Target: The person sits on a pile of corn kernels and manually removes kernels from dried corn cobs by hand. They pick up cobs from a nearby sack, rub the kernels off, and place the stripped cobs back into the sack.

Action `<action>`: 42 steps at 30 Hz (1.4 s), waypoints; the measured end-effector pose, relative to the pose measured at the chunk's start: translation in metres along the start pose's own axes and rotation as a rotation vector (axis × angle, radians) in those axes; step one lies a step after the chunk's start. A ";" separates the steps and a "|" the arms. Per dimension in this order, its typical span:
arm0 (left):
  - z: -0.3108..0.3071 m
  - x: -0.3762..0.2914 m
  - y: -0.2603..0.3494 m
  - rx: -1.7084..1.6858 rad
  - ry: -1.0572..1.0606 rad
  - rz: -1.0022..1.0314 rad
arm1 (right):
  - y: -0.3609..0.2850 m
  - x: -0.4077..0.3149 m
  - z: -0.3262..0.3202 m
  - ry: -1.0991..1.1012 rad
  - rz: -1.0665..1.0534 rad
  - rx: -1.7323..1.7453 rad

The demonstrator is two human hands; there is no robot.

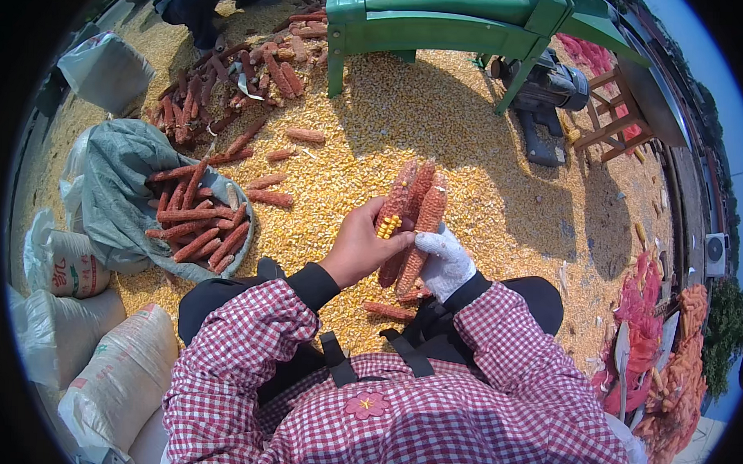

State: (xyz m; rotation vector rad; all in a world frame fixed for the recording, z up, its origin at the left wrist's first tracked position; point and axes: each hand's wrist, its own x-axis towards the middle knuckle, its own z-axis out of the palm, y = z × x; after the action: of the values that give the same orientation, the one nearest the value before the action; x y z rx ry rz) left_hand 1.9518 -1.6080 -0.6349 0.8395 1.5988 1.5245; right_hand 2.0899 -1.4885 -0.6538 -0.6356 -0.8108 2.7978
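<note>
Before my chest, both hands clasp a bunch of reddish corn cobs. My left hand [364, 243] is bare, its fingers behind the bunch and its thumb across the front. In a white knitted glove, my right hand [447, 262] holds the bunch from the other side. The left corn cob [401, 187] bears a small patch of yellow kernels [388, 227]. A stripped corn cob [427, 225] lies in front at the right, and another cob [421, 186] shows between them. Below my hands, a loose cob [388, 310] rests on the spread corn kernels [344, 305].
To the left stands a grey-green woven sack [118, 180] holding stripped cobs, near several filled sacks [124, 364]. A heap of cobs [192, 103] lies beyond. Ahead are a green machine [440, 35], an electric motor [551, 85] and a wooden stool [617, 127]. A person's legs [198, 17] show at top left.
</note>
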 end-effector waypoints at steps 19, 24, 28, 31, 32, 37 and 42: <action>0.002 0.000 -0.007 0.007 0.119 -0.034 | 0.010 0.005 -0.005 -0.059 0.000 -0.116; -0.016 0.004 0.017 -0.177 0.118 -0.272 | 0.004 0.010 -0.005 0.127 -0.130 -0.363; -0.024 0.004 0.007 -0.311 0.096 -0.328 | 0.003 0.008 0.011 0.287 -0.221 -0.701; -0.021 0.004 0.013 -0.238 0.089 -0.293 | 0.001 0.010 0.004 0.321 -0.271 -1.011; -0.025 0.005 0.020 -0.200 0.090 -0.305 | 0.000 0.009 0.001 0.345 -0.284 -1.099; -0.073 0.000 0.066 -0.300 0.271 -0.122 | 0.000 0.018 0.004 0.298 -0.068 -0.612; -0.084 -0.030 0.081 -0.160 0.258 -0.053 | 0.015 0.025 -0.004 0.188 0.371 -0.343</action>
State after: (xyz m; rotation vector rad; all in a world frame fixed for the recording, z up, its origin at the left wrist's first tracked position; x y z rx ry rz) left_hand 1.8904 -1.6706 -0.5519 0.5250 1.6382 1.7525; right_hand 2.0685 -1.4927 -0.6735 -1.1964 -1.2591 2.8679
